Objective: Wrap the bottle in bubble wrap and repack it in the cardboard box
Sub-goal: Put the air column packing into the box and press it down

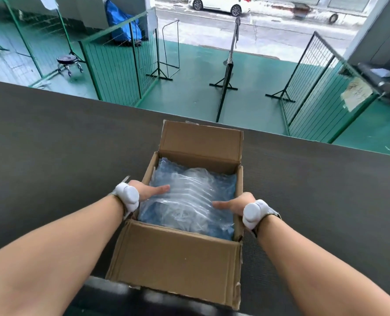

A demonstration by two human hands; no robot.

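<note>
The bubble wrap bundle is seen inside the open cardboard box on the tabletop. The box's side walls are gripped by the left hand and right hand; both thumbs are laid on the wrap, the fingers hidden outside.

A: Where's the cardboard box?
B: On tabletop, btwn left grip & right grip, flaps open.
A: Bubble wrap?
B: Inside box, btwn both grips, thumbs lying on it. Far flap behind grips, near flap in front. Fence panels beyond tabletop.
</note>
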